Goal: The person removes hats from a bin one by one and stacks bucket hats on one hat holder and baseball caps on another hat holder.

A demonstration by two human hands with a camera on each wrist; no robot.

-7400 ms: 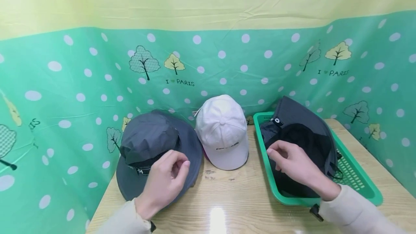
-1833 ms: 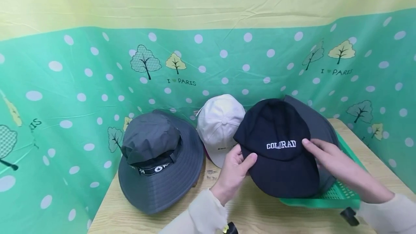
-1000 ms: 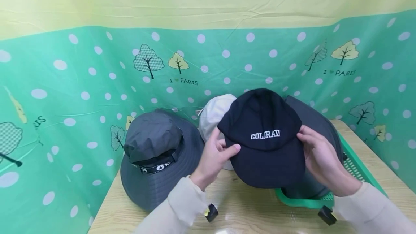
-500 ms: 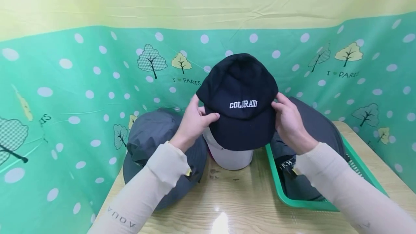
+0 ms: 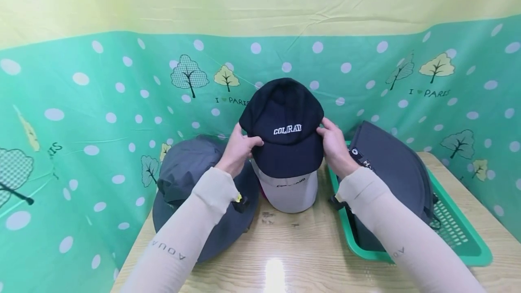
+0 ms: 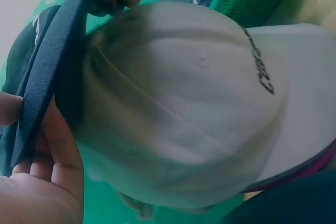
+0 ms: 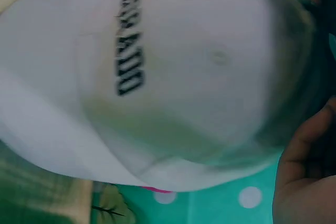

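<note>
A black baseball cap [image 5: 285, 112] with white lettering is held up at the back middle, its brim toward me. My left hand [image 5: 237, 150] pinches its left edge, thumb on the front and fingers behind. On the other edge my right hand [image 5: 337, 146] grips the cap. Just below and behind it stands a white baseball cap [image 5: 291, 196], its crown mostly covered in the head view. Both wrist views show that white crown [image 6: 173, 103] close up, with the black cap [image 6: 52, 72] near the crown's back. Whether the two caps touch I cannot tell.
To the left a grey wide-brimmed hat [image 5: 191, 166] sits on the wooden table [image 5: 252, 261], partly behind my left sleeve. At right, a green basket [image 5: 484, 252] holds another dark grey hat [image 5: 390, 180]. A polka-dot curtain [image 5: 285, 53] hangs close behind.
The black cap came out of the basket, rose and moved left with both hands to the white cap. Over the last half second it shifted slightly further left and down.
</note>
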